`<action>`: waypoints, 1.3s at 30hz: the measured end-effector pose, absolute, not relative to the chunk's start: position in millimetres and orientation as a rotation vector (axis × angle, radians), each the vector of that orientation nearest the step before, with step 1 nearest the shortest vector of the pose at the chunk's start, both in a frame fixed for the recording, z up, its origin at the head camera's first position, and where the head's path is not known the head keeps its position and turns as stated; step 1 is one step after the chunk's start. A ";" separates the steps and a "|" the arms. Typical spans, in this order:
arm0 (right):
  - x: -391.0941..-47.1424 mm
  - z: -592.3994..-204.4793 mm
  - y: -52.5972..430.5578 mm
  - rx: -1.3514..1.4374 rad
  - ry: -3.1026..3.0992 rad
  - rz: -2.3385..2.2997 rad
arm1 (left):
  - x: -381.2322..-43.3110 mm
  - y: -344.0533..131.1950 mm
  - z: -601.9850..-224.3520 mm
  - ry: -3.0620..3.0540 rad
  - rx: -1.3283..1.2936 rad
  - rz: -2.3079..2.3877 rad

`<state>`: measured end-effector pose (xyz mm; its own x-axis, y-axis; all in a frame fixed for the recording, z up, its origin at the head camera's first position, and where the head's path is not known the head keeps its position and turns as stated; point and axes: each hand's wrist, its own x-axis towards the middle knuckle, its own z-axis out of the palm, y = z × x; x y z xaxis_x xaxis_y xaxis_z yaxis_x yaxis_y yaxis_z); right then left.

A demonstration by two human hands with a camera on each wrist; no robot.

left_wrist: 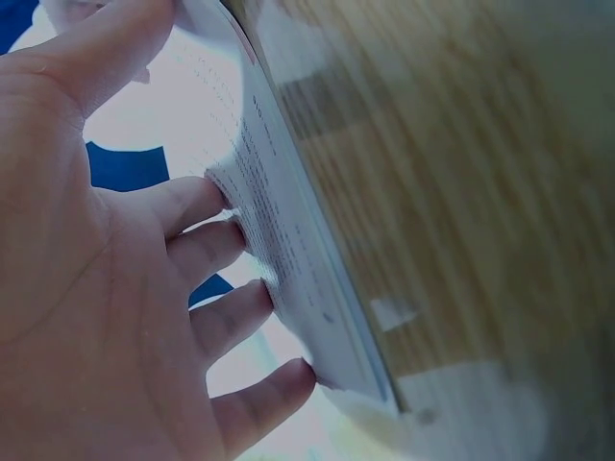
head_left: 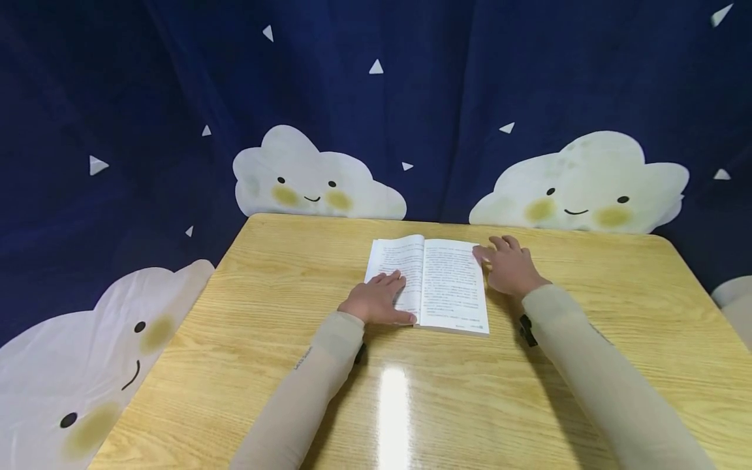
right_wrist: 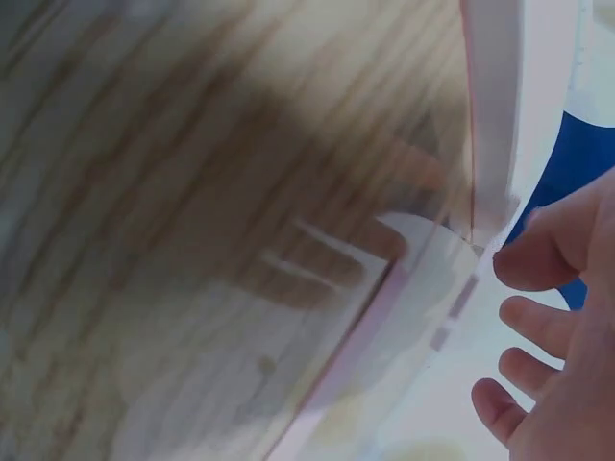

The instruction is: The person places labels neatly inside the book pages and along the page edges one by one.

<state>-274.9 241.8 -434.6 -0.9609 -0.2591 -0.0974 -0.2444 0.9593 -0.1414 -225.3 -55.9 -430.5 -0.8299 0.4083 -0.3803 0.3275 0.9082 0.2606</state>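
An open book [head_left: 452,281] with printed text on white pages lies on the wooden table. My left hand [head_left: 378,301] rests on its left page with the fingers spread and the thumb near the spine at the bottom. In the left wrist view, the fingertips [left_wrist: 252,300] touch the printed page [left_wrist: 274,182]. My right hand [head_left: 510,264] is at the book's upper right corner, its fingers loosely bent. In the right wrist view, the thumb [right_wrist: 538,257] is right by the page edge [right_wrist: 492,125], and the other fingers are apart from one another.
The light wooden table [head_left: 282,261] extends around the book, with a bright light reflection [head_left: 393,418] near the front. Behind its far edge hangs a dark blue curtain [head_left: 423,98] with white clouds and small triangles. Both forearms wear light sleeves [head_left: 311,385].
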 end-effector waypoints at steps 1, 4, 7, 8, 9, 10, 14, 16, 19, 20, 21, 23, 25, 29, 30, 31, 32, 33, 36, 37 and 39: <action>-274.8 -434.1 241.1 -0.377 2.989 -0.194 | -225.3 -55.9 -430.4 2.635 0.535 0.255; -274.0 -432.7 238.0 -0.356 2.954 -0.170 | -224.7 -56.1 -429.7 2.633 0.540 0.258; -273.6 -432.0 234.4 -0.352 2.935 -0.155 | -223.9 -56.7 -428.9 2.635 0.546 0.262; -273.5 -432.1 233.0 -0.354 2.935 -0.152 | -223.6 -57.1 -428.8 2.638 0.546 0.262; -273.4 -432.2 231.7 -0.355 2.937 -0.154 | -223.3 -57.4 -428.7 2.640 0.545 0.259; -273.3 -432.6 230.8 -0.355 2.938 -0.151 | -223.1 -57.7 -428.7 2.642 0.543 0.256; -271.7 -433.4 228.5 -0.344 2.939 -0.140 | -223.4 -58.1 -427.9 2.646 0.542 0.242; -270.4 -433.8 229.6 -0.344 2.935 -0.132 | -224.3 -57.3 -426.9 2.651 0.544 0.241; -268.3 -433.4 233.2 -0.347 2.963 -0.143 | -225.6 -55.8 -425.9 2.655 0.548 0.248; -267.5 -433.0 234.8 -0.351 2.981 -0.161 | -225.6 -55.5 -425.9 2.655 0.548 0.248; -266.8 -432.5 236.5 -0.359 3.006 -0.185 | -225.6 -55.2 -425.9 2.653 0.548 0.246; -264.9 -429.9 239.1 -0.385 3.064 -0.255 | -225.4 -54.9 -426.3 2.652 0.548 0.241; -262.3 -426.3 241.8 -0.413 3.099 -0.319 | -224.9 -54.7 -425.9 2.651 0.549 0.243; -255.8 -415.9 248.8 -0.437 3.105 -0.362 | -225.4 -53.5 -426.3 2.652 0.563 0.245; -254.3 -413.6 251.3 -0.430 3.096 -0.361 | -225.4 -53.3 -426.2 2.650 0.564 0.248; -253.2 -411.2 253.8 -0.419 3.088 -0.371 | -225.4 -53.2 -426.2 2.649 0.562 0.249; -251.8 -408.7 256.7 -0.407 3.080 -0.386 | -225.5 -53.2 -426.6 2.649 0.560 0.246; -250.4 -406.4 259.6 -0.392 3.078 -0.398 | -225.5 -53.1 -426.7 2.649 0.555 0.249; -246.2 -399.8 270.4 -0.357 3.076 -0.417 | -225.5 -54.6 -427.9 2.646 0.549 0.252; -244.5 -397.5 273.6 -0.349 3.077 -0.427 | -225.5 -55.2 -428.4 2.646 0.546 0.252; -241.2 -393.8 280.5 -0.350 3.090 -0.442 | -225.6 -57.1 -429.8 2.650 0.544 0.247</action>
<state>-241.2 280.5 -393.8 -0.9752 -0.2193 0.0309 -0.2191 0.9356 -0.2769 -225.6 -57.1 -429.8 -0.8341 0.4111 -0.3678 0.3360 0.9074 0.2523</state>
